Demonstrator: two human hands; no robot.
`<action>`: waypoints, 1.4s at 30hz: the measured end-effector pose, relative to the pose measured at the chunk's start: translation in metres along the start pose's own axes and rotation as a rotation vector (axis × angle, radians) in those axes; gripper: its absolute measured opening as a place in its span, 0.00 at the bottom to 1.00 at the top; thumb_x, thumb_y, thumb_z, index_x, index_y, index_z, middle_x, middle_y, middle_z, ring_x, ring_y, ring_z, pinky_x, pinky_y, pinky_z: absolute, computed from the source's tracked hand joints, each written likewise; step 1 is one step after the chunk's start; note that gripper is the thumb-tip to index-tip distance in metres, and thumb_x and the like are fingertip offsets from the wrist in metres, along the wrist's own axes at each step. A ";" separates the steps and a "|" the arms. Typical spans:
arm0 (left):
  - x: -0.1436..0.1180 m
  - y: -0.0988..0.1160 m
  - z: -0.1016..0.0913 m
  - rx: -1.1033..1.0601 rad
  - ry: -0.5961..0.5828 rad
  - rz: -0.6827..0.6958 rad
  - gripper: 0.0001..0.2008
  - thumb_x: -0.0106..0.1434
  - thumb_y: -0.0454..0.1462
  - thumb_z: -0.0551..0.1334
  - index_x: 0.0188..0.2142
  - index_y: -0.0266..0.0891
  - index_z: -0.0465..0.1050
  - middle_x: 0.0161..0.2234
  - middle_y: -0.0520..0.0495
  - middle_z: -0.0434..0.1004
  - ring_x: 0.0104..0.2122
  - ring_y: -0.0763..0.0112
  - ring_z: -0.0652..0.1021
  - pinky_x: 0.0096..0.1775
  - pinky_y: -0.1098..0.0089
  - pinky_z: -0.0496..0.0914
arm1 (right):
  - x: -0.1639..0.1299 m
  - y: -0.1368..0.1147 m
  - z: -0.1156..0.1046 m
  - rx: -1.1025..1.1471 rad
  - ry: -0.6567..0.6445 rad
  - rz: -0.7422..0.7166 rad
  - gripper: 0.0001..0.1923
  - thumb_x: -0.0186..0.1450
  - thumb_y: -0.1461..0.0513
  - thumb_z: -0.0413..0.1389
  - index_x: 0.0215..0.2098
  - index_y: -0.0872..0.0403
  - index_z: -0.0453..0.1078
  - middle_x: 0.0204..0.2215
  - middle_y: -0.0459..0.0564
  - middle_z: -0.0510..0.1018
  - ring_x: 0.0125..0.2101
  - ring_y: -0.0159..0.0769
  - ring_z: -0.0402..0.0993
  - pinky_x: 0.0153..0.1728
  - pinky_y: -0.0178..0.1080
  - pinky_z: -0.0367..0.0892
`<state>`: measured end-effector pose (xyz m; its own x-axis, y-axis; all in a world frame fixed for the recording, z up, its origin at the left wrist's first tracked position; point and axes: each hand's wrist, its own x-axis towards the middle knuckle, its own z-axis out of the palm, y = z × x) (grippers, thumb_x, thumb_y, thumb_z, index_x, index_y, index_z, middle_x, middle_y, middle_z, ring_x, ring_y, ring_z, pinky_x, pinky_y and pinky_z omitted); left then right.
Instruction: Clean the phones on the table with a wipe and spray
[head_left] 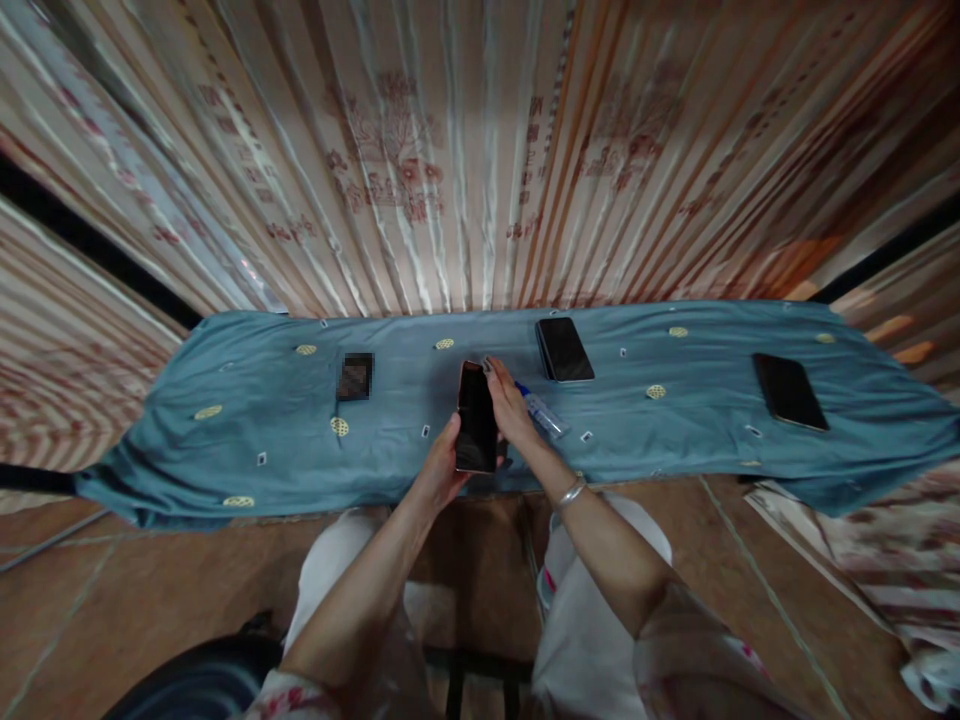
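Observation:
A dark-screened smartphone [475,425] is held upright above the cloth, tilted towards me. My left hand [441,468] is closed round its lower left side and bottom. My right hand [510,405] lies along the phone's right edge with its fingers together. Close to its fingertips, at the phone's top right corner, is a small greyish bit that I cannot make out. Just right of that hand, a clear bottle with a blue top [545,412] lies on the cloth, partly covered by the hand.
A blue patterned cloth [262,410] covers the narrow table. Another black phone [566,349] lies at the back, a dark flat device [790,391] at the right, and a small blurred dark item [355,377] at the left. A striped curtain [465,150] hangs behind.

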<state>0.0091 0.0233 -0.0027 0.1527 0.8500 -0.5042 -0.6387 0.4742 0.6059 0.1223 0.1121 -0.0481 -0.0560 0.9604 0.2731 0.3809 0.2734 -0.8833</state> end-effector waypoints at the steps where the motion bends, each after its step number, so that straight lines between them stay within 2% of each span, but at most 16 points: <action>1: 0.000 -0.001 0.000 0.001 -0.013 -0.007 0.20 0.69 0.43 0.52 0.53 0.35 0.69 0.44 0.37 0.80 0.41 0.59 0.81 0.40 0.57 0.77 | 0.001 -0.001 -0.003 0.004 -0.001 -0.029 0.30 0.72 0.49 0.35 0.61 0.55 0.61 0.61 0.56 0.67 0.62 0.39 0.61 0.62 0.46 0.55; 4: -0.002 -0.002 -0.001 0.014 -0.024 -0.011 0.20 0.68 0.44 0.52 0.54 0.37 0.69 0.43 0.37 0.80 0.40 0.59 0.81 0.39 0.58 0.77 | 0.003 -0.007 -0.009 -0.041 -0.012 -0.100 0.29 0.72 0.49 0.35 0.57 0.55 0.67 0.56 0.56 0.72 0.58 0.39 0.66 0.61 0.45 0.58; 7: -0.005 -0.004 0.000 0.046 -0.012 -0.005 0.19 0.67 0.43 0.55 0.53 0.37 0.69 0.43 0.38 0.81 0.39 0.58 0.82 0.37 0.59 0.77 | 0.001 -0.012 -0.011 -0.105 -0.012 -0.139 0.29 0.72 0.50 0.35 0.56 0.58 0.67 0.55 0.58 0.73 0.57 0.41 0.67 0.61 0.46 0.59; 12: -0.005 -0.007 0.003 0.086 0.004 -0.005 0.18 0.67 0.42 0.55 0.52 0.37 0.71 0.40 0.39 0.82 0.38 0.58 0.82 0.36 0.59 0.78 | -0.005 -0.019 -0.006 -0.207 -0.037 -0.268 0.26 0.72 0.55 0.38 0.63 0.57 0.60 0.63 0.57 0.63 0.65 0.40 0.53 0.65 0.50 0.51; 14: -0.005 -0.008 0.004 0.101 0.011 0.021 0.18 0.67 0.42 0.56 0.52 0.37 0.71 0.39 0.40 0.82 0.39 0.59 0.82 0.37 0.59 0.78 | -0.007 -0.021 -0.005 -0.246 -0.072 -0.320 0.25 0.72 0.57 0.38 0.63 0.57 0.60 0.64 0.57 0.61 0.66 0.40 0.49 0.65 0.51 0.49; 20: -0.002 -0.005 0.001 0.130 0.019 0.072 0.22 0.68 0.47 0.52 0.52 0.38 0.73 0.41 0.40 0.81 0.39 0.61 0.81 0.36 0.63 0.78 | -0.013 -0.030 -0.009 -0.309 -0.129 -0.432 0.21 0.72 0.58 0.41 0.52 0.59 0.70 0.60 0.60 0.66 0.66 0.41 0.50 0.65 0.52 0.52; 25: 0.006 -0.008 -0.007 0.180 0.018 0.123 0.25 0.68 0.50 0.49 0.50 0.35 0.74 0.38 0.40 0.82 0.40 0.59 0.81 0.38 0.63 0.77 | -0.025 -0.039 -0.008 -0.296 -0.205 -0.519 0.20 0.72 0.60 0.41 0.42 0.58 0.75 0.51 0.60 0.75 0.64 0.40 0.55 0.63 0.50 0.57; 29: 0.010 -0.011 -0.009 0.174 0.008 0.155 0.25 0.67 0.50 0.50 0.48 0.35 0.76 0.37 0.40 0.82 0.40 0.58 0.81 0.38 0.63 0.77 | -0.028 -0.042 -0.008 -0.286 -0.219 -0.538 0.21 0.72 0.61 0.41 0.39 0.58 0.76 0.47 0.58 0.78 0.61 0.40 0.61 0.63 0.49 0.57; 33: 0.007 -0.010 -0.009 0.225 -0.004 0.153 0.23 0.65 0.49 0.55 0.48 0.35 0.76 0.35 0.42 0.82 0.37 0.59 0.82 0.35 0.65 0.77 | -0.019 -0.039 -0.015 -0.367 -0.178 -0.512 0.20 0.71 0.61 0.42 0.38 0.56 0.77 0.47 0.56 0.79 0.60 0.41 0.64 0.64 0.54 0.53; 37: 0.002 -0.007 -0.007 0.285 -0.065 0.163 0.21 0.63 0.46 0.59 0.51 0.40 0.75 0.35 0.43 0.82 0.38 0.60 0.81 0.33 0.67 0.77 | -0.006 -0.031 -0.020 -0.393 -0.123 -0.479 0.20 0.71 0.61 0.43 0.36 0.57 0.77 0.48 0.58 0.78 0.59 0.44 0.64 0.63 0.56 0.52; 42: 0.001 -0.007 -0.008 0.322 -0.065 0.181 0.25 0.62 0.47 0.60 0.55 0.39 0.71 0.32 0.44 0.82 0.34 0.61 0.81 0.29 0.69 0.76 | 0.001 -0.027 -0.017 -0.374 -0.063 -0.434 0.18 0.70 0.62 0.44 0.36 0.57 0.76 0.52 0.59 0.74 0.61 0.44 0.61 0.63 0.54 0.54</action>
<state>0.0076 0.0189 -0.0117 0.1131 0.9344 -0.3378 -0.3914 0.3544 0.8492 0.1282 0.1044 -0.0176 -0.3303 0.7687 0.5477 0.6103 0.6166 -0.4974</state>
